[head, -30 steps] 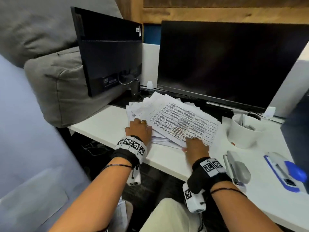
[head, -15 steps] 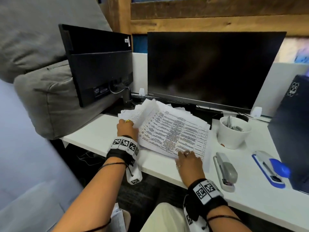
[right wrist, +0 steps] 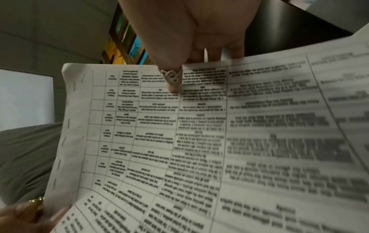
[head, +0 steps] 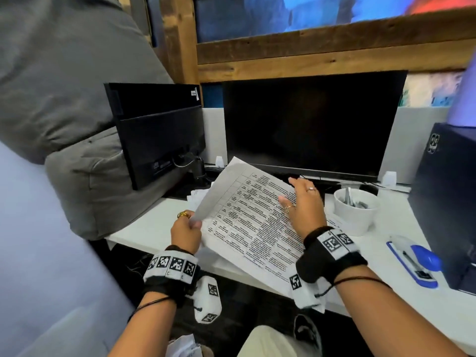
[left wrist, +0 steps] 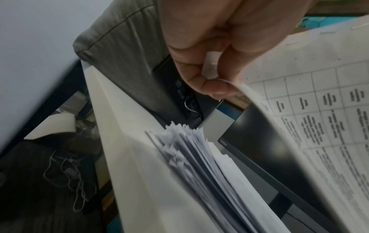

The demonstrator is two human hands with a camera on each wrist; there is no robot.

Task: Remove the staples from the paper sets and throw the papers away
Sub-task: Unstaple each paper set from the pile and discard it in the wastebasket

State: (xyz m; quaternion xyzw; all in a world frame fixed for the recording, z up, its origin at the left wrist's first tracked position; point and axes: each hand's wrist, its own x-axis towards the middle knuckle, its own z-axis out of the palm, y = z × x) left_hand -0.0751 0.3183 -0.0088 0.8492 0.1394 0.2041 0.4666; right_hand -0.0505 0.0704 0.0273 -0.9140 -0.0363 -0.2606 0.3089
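A stapled paper set (head: pixel 247 228) printed with a table is held tilted above the white desk (head: pixel 144 233). My left hand (head: pixel 194 222) pinches its left edge between thumb and fingers. My right hand (head: pixel 293 194) grips the far right edge, thumb on the printed face and fingers behind. The right wrist view shows a row of staples (right wrist: pixel 67 126) along one edge of the paper set (right wrist: pixel 199 149), with my thumb on the sheet. In the left wrist view my left hand (left wrist: pixel 211 82) pinches the paper set (left wrist: pixel 319 110) above the pile of other papers (left wrist: pixel 189 157) on the desk.
A white cup (head: pixel 356 210) with metal tools stands right of the paper. A blue stapler (head: pixel 414 261) lies at the near right beside a dark box (head: pixel 448 202). Two black monitors (head: pixel 309 124) (head: pixel 159 135) stand behind, and a grey cushion (head: pixel 77 124) sits at the left.
The top paper set has come up off the pile into both hands. My right hand has moved from its near edge to its far edge, and my left now pinches the left edge.
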